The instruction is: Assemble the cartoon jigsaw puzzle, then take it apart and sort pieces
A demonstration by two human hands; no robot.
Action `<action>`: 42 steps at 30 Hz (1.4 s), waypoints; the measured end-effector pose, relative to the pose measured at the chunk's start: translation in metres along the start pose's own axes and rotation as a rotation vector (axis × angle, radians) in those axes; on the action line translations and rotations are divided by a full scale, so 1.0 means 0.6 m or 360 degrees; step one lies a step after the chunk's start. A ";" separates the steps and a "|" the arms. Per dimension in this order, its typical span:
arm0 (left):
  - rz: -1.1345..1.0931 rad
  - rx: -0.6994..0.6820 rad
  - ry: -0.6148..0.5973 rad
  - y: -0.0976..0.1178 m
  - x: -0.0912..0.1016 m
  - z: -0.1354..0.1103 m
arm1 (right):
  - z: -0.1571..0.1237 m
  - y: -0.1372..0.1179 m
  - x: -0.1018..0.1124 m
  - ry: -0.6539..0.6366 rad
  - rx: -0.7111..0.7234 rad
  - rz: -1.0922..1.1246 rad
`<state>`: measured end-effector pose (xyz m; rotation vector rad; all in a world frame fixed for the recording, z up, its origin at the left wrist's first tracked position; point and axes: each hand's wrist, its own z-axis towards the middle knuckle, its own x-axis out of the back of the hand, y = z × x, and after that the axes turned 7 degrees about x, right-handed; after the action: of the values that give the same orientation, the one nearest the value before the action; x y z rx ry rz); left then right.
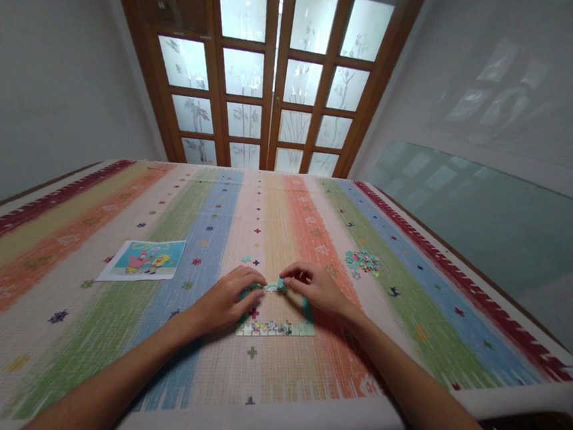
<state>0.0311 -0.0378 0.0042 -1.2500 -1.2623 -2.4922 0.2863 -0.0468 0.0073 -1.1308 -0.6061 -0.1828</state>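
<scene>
A partly joined jigsaw border [275, 330] lies on the striped cloth in front of me, its near row joined along the bottom. My left hand [234, 300] is at its far left corner, thumb and fingers closing on the joined jigsaw pieces [271, 287] of the far edge. Between the thumb and fingertips of my right hand [317, 288] is a teal jigsaw piece [281, 284], touching or very near the right end of that edge. My fingers partly cover both sides of the border. Cloth shows inside it.
A pile of loose jigsaw pieces [363, 262] sits to the right. A few pieces [246, 259] lie beyond my left hand. On the left is a printed cartoon picture [144, 259]. A glass panel [492, 217] leans along the right wall; wooden doors [220, 114] stand behind the table.
</scene>
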 end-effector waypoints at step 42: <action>0.0445 -0.0306 -0.0325 0.015 -0.017 -0.015 | -0.003 0.012 0.011 -0.0097 0.0032 -0.0566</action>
<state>0.0361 -0.0529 -0.0001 -1.6344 -0.8226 -2.3742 0.2956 -0.0443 0.0044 -1.0056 -0.8600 -0.4471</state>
